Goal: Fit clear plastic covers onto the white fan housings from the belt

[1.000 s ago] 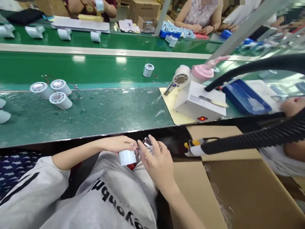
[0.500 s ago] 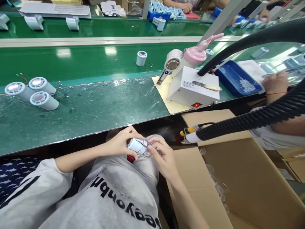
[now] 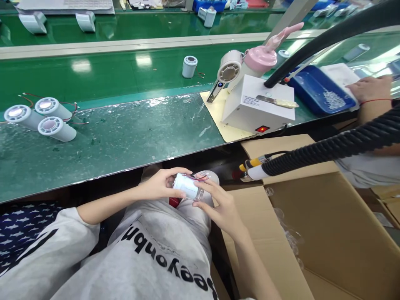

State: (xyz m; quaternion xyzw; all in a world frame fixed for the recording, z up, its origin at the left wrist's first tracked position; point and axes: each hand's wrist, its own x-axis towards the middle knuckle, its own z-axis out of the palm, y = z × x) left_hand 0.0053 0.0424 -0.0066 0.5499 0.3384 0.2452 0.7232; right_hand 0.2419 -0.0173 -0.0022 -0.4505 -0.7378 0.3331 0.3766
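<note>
Above my lap, a pale blue cylindrical fan housing (image 3: pixel 185 186) lies on its side between both hands. My left hand (image 3: pixel 161 184) is closed round its left end, thumb below and fingers above. My right hand (image 3: pixel 220 202) grips the other end, where a clear piece (image 3: pixel 200 193) shows at the rim. Thin red and dark wires (image 3: pixel 200 178) run along the top of the housing to the right fingers. Similar housings with wires, such as the nearest one (image 3: pixel 58 128), lie grouped at the left of the green bench (image 3: pixel 131 137).
A white box (image 3: pixel 259 108) with a lit red switch stands on the bench, beside a handheld fan (image 3: pixel 229 71) and a pink-lidded bottle (image 3: pixel 261 58). A black ribbed hose (image 3: pixel 328 150) crosses the right side above an open carton (image 3: pixel 331 225). A co-worker's hand (image 3: pixel 370 89) is near a blue tray (image 3: pixel 312 89).
The housing has turned in my hands, showing more of its smooth side, and my right fingers have spread along its right end. The whole view has shifted slightly.
</note>
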